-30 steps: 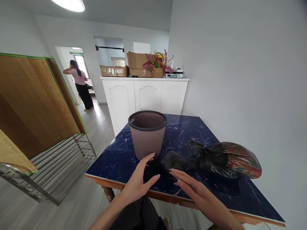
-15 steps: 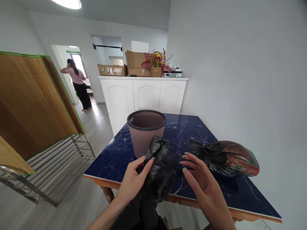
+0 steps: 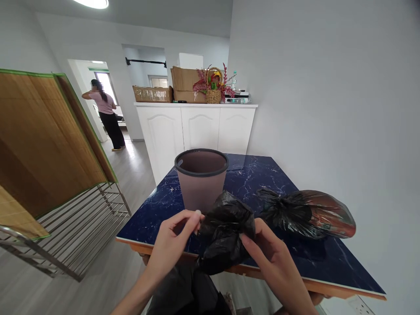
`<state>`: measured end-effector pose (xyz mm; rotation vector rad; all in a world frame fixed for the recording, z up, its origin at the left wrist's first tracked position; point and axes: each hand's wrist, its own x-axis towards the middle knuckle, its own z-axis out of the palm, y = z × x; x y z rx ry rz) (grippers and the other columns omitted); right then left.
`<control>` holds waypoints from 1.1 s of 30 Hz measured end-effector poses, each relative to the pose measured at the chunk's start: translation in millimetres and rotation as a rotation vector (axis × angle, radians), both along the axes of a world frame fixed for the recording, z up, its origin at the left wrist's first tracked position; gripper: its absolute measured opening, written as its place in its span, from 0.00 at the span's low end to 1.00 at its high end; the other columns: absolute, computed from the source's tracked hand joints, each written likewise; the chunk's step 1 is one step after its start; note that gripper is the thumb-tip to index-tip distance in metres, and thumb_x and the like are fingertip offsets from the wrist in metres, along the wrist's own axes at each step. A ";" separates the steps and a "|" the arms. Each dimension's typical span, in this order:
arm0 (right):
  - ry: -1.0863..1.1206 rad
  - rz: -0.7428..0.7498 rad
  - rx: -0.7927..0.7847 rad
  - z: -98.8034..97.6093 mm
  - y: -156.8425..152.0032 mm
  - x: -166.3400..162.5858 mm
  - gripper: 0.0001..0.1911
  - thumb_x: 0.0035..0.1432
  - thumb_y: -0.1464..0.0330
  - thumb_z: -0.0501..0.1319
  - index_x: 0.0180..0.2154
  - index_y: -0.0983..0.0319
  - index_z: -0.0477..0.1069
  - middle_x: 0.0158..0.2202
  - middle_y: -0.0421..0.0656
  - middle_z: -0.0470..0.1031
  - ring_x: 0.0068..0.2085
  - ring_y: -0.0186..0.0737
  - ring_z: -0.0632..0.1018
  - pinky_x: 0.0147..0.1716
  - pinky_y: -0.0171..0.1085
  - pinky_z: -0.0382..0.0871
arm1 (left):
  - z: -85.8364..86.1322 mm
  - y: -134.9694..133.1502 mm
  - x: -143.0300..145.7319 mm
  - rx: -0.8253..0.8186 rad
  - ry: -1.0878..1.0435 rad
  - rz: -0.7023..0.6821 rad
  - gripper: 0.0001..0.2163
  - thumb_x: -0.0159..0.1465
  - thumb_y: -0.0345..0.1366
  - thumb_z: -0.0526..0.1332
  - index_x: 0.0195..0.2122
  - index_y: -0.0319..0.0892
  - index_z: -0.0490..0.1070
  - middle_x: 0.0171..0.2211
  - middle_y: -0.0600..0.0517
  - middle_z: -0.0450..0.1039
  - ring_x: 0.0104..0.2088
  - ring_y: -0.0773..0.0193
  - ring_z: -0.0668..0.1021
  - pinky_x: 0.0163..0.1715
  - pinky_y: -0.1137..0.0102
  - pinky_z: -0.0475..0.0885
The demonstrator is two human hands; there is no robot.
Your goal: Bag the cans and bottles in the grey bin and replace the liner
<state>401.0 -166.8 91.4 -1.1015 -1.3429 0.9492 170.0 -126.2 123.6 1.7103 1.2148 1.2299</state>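
Observation:
A crumpled black plastic bag is stretched between my two hands above the front edge of the table. My left hand pinches its left edge between thumb and fingers. On the other side, my right hand grips the bag with the thumb in front and the fingers partly hidden behind the plastic. Just behind the bag stands a brownish-pink trash bin with a dark rim, upright, its opening showing no liner. To the right of my right hand lies a knotted black plastic bag with something reddish inside.
The blue marble-patterned table has a wooden edge. Beyond it, a white cabinet carries cardboard boxes and a flower basket. A metal rack with bamboo mats stands left. A person stands by the far doorway.
My right hand has moved left and closed on the black bag, which it was apart from before. The bag is now spread wider, and my left hand has shifted slightly left.

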 end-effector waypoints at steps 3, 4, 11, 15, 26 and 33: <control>0.057 0.029 -0.060 -1.5 -2.8 6.7 0.19 0.67 0.48 0.64 0.35 0.56 0.74 0.43 0.47 0.76 0.43 0.44 0.77 0.42 0.35 0.76 | 1.8 1.5 -6.8 0.026 0.006 0.074 0.20 0.73 0.53 0.59 0.32 0.43 0.76 0.25 0.54 0.72 0.33 0.61 0.76 0.40 0.70 0.72; 0.077 0.053 -0.092 -3.4 -3.0 7.9 0.19 0.67 0.48 0.63 0.39 0.56 0.76 0.46 0.48 0.77 0.46 0.46 0.78 0.44 0.36 0.76 | 2.4 0.6 -7.2 0.044 0.015 0.090 0.20 0.73 0.53 0.59 0.33 0.43 0.76 0.24 0.54 0.71 0.31 0.62 0.75 0.38 0.70 0.71; 0.028 0.021 -0.033 -18.8 -2.5 2.0 0.20 0.69 0.48 0.63 0.46 0.57 0.78 0.45 0.49 0.79 0.46 0.46 0.79 0.41 0.34 0.77 | 1.0 -24.4 -0.6 0.097 0.384 -0.127 0.25 0.74 0.52 0.57 0.23 0.43 0.68 0.22 0.53 0.68 0.26 0.64 0.70 0.27 0.71 0.64; 0.046 -0.112 -0.033 -10.8 -11.2 -7.1 0.20 0.69 0.48 0.62 0.45 0.57 0.77 0.43 0.49 0.79 0.42 0.44 0.79 0.39 0.34 0.77 | -2.3 -37.6 -0.9 0.103 0.468 -0.126 0.14 0.72 0.50 0.62 0.37 0.47 0.78 0.32 0.51 0.77 0.33 0.59 0.78 0.29 0.71 0.68; 0.046 -0.032 -0.095 -20.7 -2.9 6.2 0.23 0.68 0.44 0.60 0.36 0.56 0.76 0.31 0.42 0.76 0.33 0.42 0.75 0.33 0.35 0.73 | 7.8 -34.3 -2.2 -0.008 0.229 -0.011 0.21 0.71 0.54 0.60 0.28 0.45 0.62 0.26 0.55 0.59 0.26 0.66 0.61 0.19 0.75 0.57; 0.302 0.063 -0.305 -35.4 6.9 11.2 0.37 0.63 0.33 0.53 0.47 0.54 0.84 0.42 0.51 0.85 0.47 0.60 0.83 0.42 0.51 0.79 | 3.6 -32.4 -14.1 -0.026 0.067 0.004 0.24 0.74 0.55 0.56 0.29 0.46 0.51 0.26 0.59 0.47 0.27 0.67 0.51 0.21 0.76 0.53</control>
